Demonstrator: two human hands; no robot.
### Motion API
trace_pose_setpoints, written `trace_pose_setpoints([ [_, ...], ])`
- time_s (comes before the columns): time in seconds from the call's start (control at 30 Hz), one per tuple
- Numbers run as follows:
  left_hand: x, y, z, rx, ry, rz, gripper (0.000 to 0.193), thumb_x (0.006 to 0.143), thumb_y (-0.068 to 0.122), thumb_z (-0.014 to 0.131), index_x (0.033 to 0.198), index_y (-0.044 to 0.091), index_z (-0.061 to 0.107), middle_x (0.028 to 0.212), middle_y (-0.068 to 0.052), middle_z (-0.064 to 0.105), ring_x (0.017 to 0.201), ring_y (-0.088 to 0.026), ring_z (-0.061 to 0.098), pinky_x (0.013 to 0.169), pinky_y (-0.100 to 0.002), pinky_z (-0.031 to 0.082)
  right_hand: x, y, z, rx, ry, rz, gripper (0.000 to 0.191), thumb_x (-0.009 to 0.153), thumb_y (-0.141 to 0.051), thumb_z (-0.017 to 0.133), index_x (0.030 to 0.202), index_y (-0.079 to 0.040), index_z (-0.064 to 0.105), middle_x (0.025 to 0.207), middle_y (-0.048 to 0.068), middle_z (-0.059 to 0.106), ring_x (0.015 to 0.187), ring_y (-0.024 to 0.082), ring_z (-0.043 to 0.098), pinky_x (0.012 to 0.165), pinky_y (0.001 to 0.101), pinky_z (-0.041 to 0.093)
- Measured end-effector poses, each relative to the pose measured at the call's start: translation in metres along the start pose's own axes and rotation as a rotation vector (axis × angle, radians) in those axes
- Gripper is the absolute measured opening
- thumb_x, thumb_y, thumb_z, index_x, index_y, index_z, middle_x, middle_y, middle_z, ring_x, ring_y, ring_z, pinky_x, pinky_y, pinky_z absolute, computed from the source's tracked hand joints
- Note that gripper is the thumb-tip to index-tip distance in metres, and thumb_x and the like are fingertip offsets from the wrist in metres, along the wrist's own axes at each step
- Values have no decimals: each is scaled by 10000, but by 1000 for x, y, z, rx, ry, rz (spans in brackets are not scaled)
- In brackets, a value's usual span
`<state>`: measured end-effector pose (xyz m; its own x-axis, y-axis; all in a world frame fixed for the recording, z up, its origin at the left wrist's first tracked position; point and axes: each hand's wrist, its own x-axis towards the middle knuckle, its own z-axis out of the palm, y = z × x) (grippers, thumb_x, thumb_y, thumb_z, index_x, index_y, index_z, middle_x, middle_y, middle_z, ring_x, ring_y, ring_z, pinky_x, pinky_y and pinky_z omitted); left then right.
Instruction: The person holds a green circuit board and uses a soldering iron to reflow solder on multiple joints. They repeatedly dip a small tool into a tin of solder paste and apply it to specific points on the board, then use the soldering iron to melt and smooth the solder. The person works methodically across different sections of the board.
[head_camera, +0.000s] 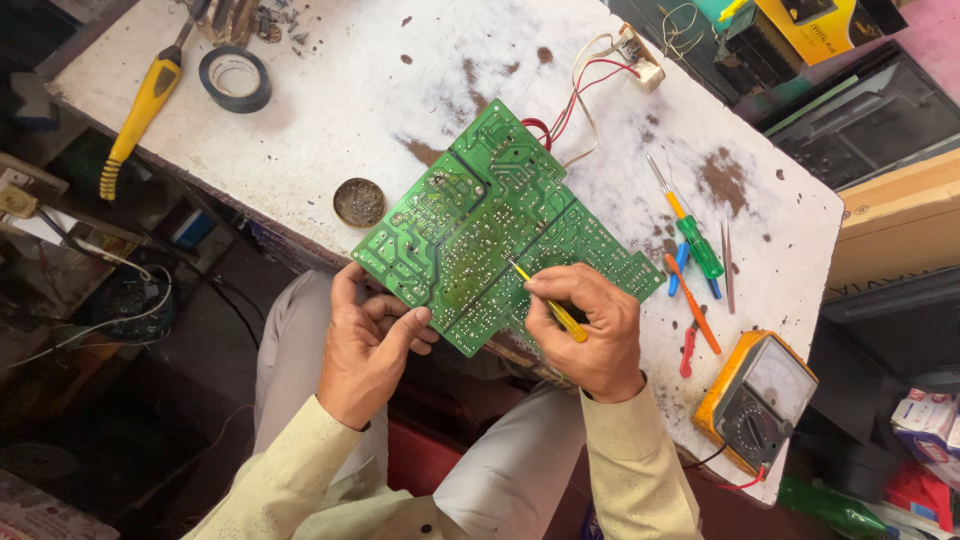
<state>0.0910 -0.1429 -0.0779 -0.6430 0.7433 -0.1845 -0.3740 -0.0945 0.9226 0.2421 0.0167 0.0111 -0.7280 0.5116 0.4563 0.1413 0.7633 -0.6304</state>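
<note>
A large green circuit board (497, 222) lies solder side up on a stained white workbench (360, 90), overhanging its near edge. My left hand (368, 345) grips the board's near-left edge, thumb on top. My right hand (587, 325) holds a thin yellow-handled tool (548, 301) like a pen, its metal tip touching the board's middle. Red and white wires (575, 95) run from the board's far side to a small white part (636, 50).
Right of the board lie a green screwdriver (690, 225), orange and blue tools (692, 295) and an orange multimeter (756, 398). A round tin (358, 202), black tape roll (235, 78) and yellow-handled tool (140, 112) sit to the left. Boxes crowd the right side.
</note>
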Motion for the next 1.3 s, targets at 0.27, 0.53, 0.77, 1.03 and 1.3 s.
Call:
trace_pose_setpoints([
  [0.27, 1, -3, -2, -7, -24, 29, 698, 921, 3, 648, 1475, -23, 224, 894, -149, 707, 756, -182, 725, 645, -286, 609, -3, 4, 1, 7, 17, -31, 212, 820, 89, 751, 974, -47, 696, 986, 88, 741, 850, 173, 732, 758, 277, 589],
  [0.53, 2, -4, -4, 13, -41, 52, 719, 923, 9, 655, 1491, -24, 214, 902, -139, 710, 780, -168, 724, 669, -279, 612, -6, 6, 2, -14, 39, -40, 210, 814, 86, 752, 963, -49, 692, 986, 90, 739, 856, 180, 733, 762, 280, 589],
  [0.77, 4, -6, -3, 38, -29, 63, 714, 914, 6, 665, 1476, -25, 225, 891, -128, 715, 765, -163, 722, 661, -277, 614, -6, 5, 3, 0, 54, -8, 194, 835, 78, 761, 973, -46, 705, 988, 86, 742, 841, 156, 729, 753, 268, 589],
  [1.03, 3, -2, -4, 65, -32, 69, 706, 921, 11, 670, 1475, -24, 234, 865, -118, 715, 744, -154, 713, 663, -270, 596, -4, 6, 3, 44, 43, 21, 187, 841, 78, 757, 981, -42, 721, 985, 80, 743, 830, 137, 720, 744, 256, 585],
  [1.3, 3, -2, -4, 85, -30, 61, 722, 915, 21, 671, 1479, -22, 223, 855, -115, 718, 739, -151, 716, 662, -270, 603, -4, 5, 2, 10, 54, 17, 179, 826, 76, 753, 947, -46, 704, 967, 77, 741, 813, 136, 720, 730, 254, 577],
])
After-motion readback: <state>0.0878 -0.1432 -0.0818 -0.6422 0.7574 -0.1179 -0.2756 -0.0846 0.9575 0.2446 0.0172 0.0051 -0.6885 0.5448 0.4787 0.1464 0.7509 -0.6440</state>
